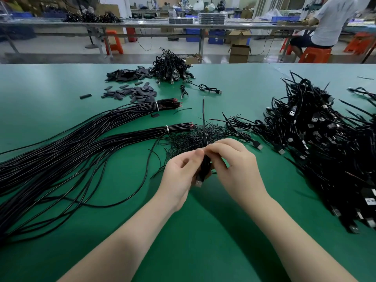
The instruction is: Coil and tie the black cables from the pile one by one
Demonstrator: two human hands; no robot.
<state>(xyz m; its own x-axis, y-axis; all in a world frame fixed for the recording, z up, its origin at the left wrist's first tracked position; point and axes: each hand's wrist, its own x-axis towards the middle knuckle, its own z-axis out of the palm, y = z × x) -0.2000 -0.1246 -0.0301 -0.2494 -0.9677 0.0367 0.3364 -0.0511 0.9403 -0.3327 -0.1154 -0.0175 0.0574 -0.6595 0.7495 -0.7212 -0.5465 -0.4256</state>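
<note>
While both hands work above green bench point(122, 200), left hand point(179, 180) grips coiled black cable point(204, 169), plug point(199, 183) hanging below; right hand point(234, 165) pinches coil top. Cable looks light, limp, springy; best held mid-coil. Big pile point(317, 143) waits right; thin ties point(191, 137) just beyond.
</note>
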